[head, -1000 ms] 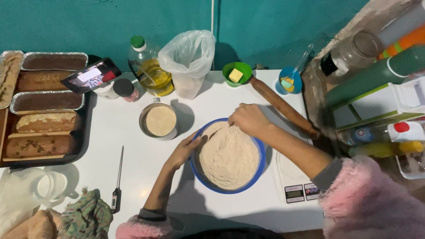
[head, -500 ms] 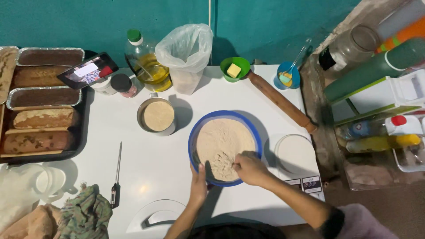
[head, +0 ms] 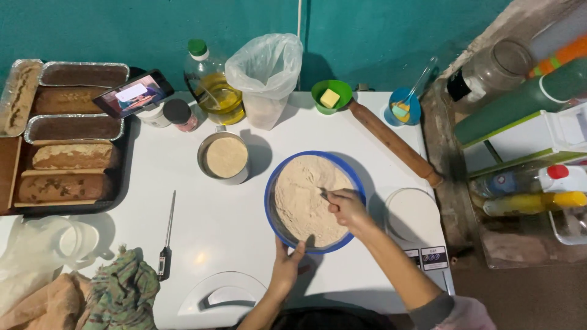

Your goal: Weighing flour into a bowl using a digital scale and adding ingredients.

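Right hand in flour bowl (blue)

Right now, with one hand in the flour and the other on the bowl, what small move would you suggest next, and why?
Probably draw the right hand through the flour toward the middle, since it sits at one edge while the left hand steadies the blue bowl.

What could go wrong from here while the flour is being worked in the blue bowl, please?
1. The flour is heaped close to the rim of the blue bowl; the right hand working in it could push some over onto the white table.
2. The left hand grips only the near rim, so the bowl might slide or tip.
3. The metal cup of powder stands just beside the bowl and could be knocked.
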